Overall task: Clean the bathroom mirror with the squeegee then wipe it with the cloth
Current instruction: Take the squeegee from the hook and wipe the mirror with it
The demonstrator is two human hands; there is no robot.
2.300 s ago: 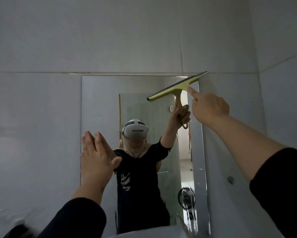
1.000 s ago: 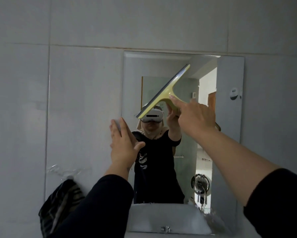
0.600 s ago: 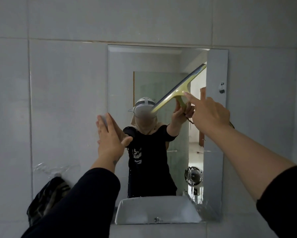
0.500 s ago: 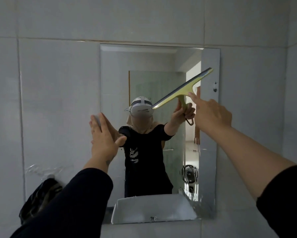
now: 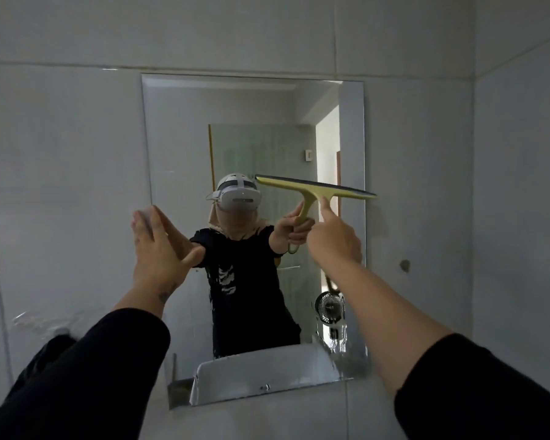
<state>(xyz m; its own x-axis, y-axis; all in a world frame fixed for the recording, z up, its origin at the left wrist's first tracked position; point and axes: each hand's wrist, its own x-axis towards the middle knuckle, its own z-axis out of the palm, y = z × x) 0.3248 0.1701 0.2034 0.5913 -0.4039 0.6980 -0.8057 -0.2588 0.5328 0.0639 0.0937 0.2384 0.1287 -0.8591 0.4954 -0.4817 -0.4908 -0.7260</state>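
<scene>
A rectangular mirror (image 5: 184, 128) hangs on the grey tiled wall in front of me. My right hand (image 5: 334, 239) grips the handle of a yellow-green squeegee (image 5: 315, 189), whose blade lies nearly level across the mirror's right half at mid height. My left hand (image 5: 159, 246) is flat with fingers apart, pressed against the mirror's left edge. A dark cloth (image 5: 45, 354) hangs on the wall at the lower left, partly hidden by my left sleeve.
The mirror reflects a person in a headset, a white basin (image 5: 261, 369) and a small fan (image 5: 329, 308). A small round knob (image 5: 404, 265) sticks out of the wall to the mirror's right. A side wall closes the corner at the far right.
The squeegee has come down from the mirror's upper right to mid height, and its blade has turned from a steep tilt to nearly level. My left hand stays on the left edge.
</scene>
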